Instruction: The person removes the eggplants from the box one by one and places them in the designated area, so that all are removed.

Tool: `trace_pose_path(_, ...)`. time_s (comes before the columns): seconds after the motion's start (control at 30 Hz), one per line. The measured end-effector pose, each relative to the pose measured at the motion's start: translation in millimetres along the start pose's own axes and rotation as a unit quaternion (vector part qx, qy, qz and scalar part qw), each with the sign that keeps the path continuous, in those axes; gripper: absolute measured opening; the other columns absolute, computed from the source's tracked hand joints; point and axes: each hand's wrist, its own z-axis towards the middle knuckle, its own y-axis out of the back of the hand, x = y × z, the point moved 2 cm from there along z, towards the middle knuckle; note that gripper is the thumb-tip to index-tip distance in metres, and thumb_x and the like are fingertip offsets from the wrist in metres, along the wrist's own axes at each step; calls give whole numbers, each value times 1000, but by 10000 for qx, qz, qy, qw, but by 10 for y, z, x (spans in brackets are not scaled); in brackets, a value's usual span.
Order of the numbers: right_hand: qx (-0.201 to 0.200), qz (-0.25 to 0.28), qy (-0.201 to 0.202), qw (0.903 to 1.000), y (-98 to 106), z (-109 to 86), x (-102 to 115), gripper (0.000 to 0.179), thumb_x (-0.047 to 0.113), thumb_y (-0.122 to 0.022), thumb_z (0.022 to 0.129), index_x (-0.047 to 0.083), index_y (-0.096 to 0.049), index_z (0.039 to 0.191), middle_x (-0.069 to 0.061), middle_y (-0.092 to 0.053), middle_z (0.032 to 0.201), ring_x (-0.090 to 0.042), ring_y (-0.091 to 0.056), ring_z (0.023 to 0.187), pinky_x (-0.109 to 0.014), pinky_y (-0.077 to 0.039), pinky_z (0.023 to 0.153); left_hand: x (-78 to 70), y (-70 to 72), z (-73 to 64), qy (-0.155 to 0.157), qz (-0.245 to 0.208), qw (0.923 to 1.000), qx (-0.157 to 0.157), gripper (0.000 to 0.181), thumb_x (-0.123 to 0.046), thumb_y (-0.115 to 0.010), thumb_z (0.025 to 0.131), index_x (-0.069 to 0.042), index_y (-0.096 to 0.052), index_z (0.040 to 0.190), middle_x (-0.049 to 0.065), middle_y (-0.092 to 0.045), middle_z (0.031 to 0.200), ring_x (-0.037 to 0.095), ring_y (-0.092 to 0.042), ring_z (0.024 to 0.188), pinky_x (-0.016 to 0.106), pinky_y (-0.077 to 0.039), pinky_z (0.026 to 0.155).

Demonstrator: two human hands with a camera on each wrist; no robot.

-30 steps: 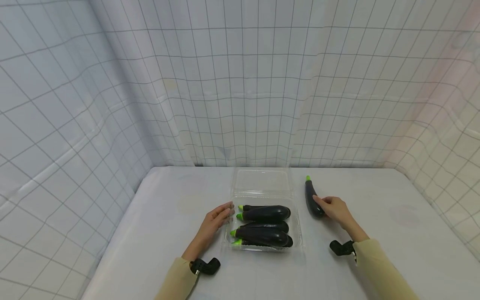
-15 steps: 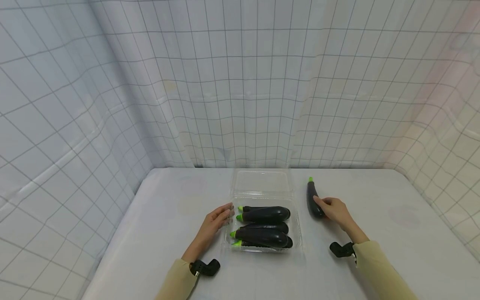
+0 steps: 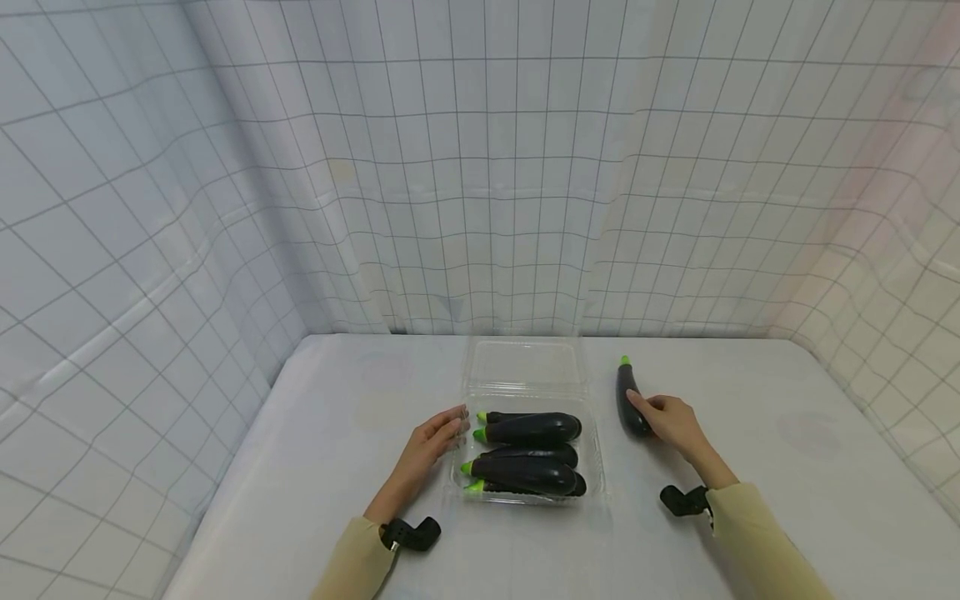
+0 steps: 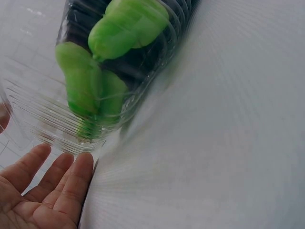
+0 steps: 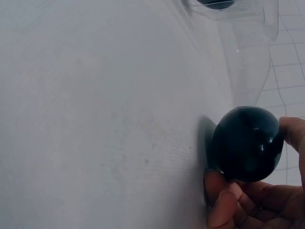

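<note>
My right hand [image 3: 673,423] grips a dark, glossy eggplant [image 3: 628,404] around its thick end, thumb on one side and fingers curled beneath. Its bright green stem end points toward the back of the table. In the right wrist view the round end of the eggplant [image 5: 248,143] shows close over the white surface. A clear plastic clamshell box [image 3: 592,454] holds several eggplants [image 3: 528,475] lying crosswise, green ends to the left. My left hand [image 3: 426,446] rests at the box's left side. Its extended fingertips [image 4: 82,164] are right at the ribbed end wall in the left wrist view.
The transparent lid [image 3: 525,363] lies folded back behind the box. A white-covered table [image 3: 345,400] supports everything, and a white grid-patterned curtain [image 3: 480,208] hangs behind it and along both sides.
The eggplant in my right hand has turned slightly, its green end shifting a little to the right. My left hand and the box have stayed in place.
</note>
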Motion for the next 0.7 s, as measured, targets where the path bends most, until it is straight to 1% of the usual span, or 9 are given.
trace_pose_path(0.17,-95,-59,15,9999,2,-3,-16,85,65,-48,89,-12,-54,123,-21,-63,101,-19,-61,71,-35,-51,64,2,1,-5,-55,22,10000,2,49,-27,-52,99,1,-45,139,16,-46,140,28,-45,126,29,-44,95)
trace_pose_path(0.3,-178,-92,47,9998,3,-5,-29,84,65,-48,89,-12,-55,122,-18,-64,95,-19,-60,69,-34,-50,62,10,2,-6,-22,-7,10000,-2,49,-26,-53,99,1,-44,139,16,-45,140,28,-45,126,29,-44,95)
trace_pose_path(0.4,-235,-101,88,9996,10,-10,-36,83,65,-49,88,-11,-56,121,-17,-64,94,-18,-60,66,-33,-50,61,6,-1,-9,-11,-2,10000,-2,50,-27,-53,99,1,-44,139,16,-45,140,29,-44,127,29,-44,95)
trace_pose_path(0.57,-347,-244,104,9990,33,-22,-46,83,65,-49,88,-12,-58,118,-19,-65,95,-18,-60,63,-34,-50,60,-12,-5,-13,-10,36,10000,-3,51,-28,-53,98,1,-44,139,16,-45,140,28,-45,127,29,-43,96)
trace_pose_path(0.7,-481,-448,109,9978,61,-30,-52,83,64,-49,88,-14,-59,115,-24,-65,96,-22,-61,68,-39,-51,63,-16,-1,-12,0,43,10000,13,49,-27,-53,99,0,-44,139,16,-45,140,28,-44,127,29,-43,96)
